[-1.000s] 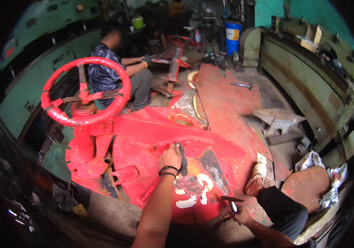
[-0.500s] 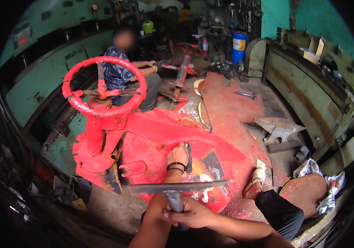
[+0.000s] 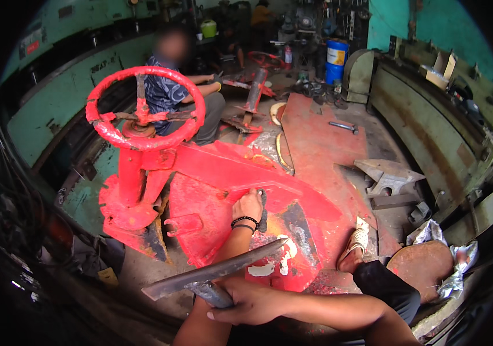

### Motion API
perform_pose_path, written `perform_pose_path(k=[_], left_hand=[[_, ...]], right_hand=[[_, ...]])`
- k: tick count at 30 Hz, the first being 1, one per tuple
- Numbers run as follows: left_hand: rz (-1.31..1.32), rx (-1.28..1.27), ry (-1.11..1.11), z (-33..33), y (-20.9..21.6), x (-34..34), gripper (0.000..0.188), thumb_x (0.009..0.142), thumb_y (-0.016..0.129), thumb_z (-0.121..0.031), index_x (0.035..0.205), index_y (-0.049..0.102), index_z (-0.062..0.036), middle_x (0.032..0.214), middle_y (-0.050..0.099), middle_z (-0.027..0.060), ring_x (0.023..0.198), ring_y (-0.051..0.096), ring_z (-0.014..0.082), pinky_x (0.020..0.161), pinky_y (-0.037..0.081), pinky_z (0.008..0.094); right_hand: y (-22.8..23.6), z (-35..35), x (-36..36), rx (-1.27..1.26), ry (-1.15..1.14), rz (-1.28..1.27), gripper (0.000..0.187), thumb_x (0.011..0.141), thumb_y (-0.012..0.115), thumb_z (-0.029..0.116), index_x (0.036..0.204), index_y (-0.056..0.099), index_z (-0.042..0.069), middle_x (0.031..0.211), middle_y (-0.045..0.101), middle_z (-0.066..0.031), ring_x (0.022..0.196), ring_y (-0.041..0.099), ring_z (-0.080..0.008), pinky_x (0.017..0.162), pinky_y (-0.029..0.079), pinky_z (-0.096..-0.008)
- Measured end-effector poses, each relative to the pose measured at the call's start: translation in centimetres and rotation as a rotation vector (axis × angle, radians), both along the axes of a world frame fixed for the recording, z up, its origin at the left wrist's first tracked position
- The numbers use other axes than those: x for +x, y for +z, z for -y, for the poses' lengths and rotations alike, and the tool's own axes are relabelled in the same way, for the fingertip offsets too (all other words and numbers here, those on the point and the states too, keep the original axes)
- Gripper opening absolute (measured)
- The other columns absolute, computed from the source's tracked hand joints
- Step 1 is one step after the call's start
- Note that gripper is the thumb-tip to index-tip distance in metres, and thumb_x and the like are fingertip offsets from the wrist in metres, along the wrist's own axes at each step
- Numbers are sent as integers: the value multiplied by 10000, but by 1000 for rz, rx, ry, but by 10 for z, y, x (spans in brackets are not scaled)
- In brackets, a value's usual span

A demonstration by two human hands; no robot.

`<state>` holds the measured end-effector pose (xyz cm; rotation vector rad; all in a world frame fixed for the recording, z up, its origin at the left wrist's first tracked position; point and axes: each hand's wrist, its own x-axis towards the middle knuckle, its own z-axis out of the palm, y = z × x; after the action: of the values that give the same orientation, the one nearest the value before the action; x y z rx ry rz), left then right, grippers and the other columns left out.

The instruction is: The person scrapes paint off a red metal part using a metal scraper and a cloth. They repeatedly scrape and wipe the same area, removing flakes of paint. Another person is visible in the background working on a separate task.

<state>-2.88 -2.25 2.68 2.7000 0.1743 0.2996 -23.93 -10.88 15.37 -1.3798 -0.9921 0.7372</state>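
Note:
My left hand (image 3: pixel 247 206), with a black beaded bracelet at its wrist, is closed around a dark, elongated piece (image 3: pixel 263 211) against the red-painted metal piece (image 3: pixel 223 173). What that dark piece is, I cannot make out. Closer to me, my right hand (image 3: pixel 252 301) grips the grey handle of a chipping hammer (image 3: pixel 214 268). Its long, narrow steel head lies slantwise above my left forearm, one end near patches of bare metal and white. A red handwheel (image 3: pixel 142 147) with chipped paint rises at the left of the metal piece.
A person (image 3: pixel 168 95) sits beyond the handwheel. To the right are a red flat plate (image 3: pixel 321 135) bearing a hammer (image 3: pixel 343 126), an anvil (image 3: pixel 386 175), and my sandalled foot (image 3: pixel 356 245). A long green machine (image 3: pixel 425 124) lines the right side; a blue drum (image 3: pixel 335 60) stands behind.
The chipping hammer has swung from nearly level to a slant, its left end lower, and shifted left with my right hand. My left hand stays in nearly the same place.

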Motion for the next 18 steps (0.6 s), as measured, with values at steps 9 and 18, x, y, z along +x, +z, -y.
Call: perform_pose_path(k=[9, 18], left_hand=[[-37, -37, 3, 0, 3, 0, 340, 979, 436, -372, 1087, 585, -85, 921, 672, 249, 909, 650, 436, 800, 503, 555], [-31, -5, 11, 1, 0, 3, 302, 972, 454, -341, 1056, 579, -79, 907, 686, 220, 885, 668, 414, 775, 518, 542]], right_hand=[[-6, 2, 3, 78, 93, -351, 223, 937, 608, 243, 873, 540, 40, 633, 528, -1, 550, 538, -84, 525, 432, -266], [-41, 33, 18, 149, -90, -572, 165, 931, 626, 146, 851, 508, 64, 662, 535, 0, 578, 551, -86, 539, 443, -249]])
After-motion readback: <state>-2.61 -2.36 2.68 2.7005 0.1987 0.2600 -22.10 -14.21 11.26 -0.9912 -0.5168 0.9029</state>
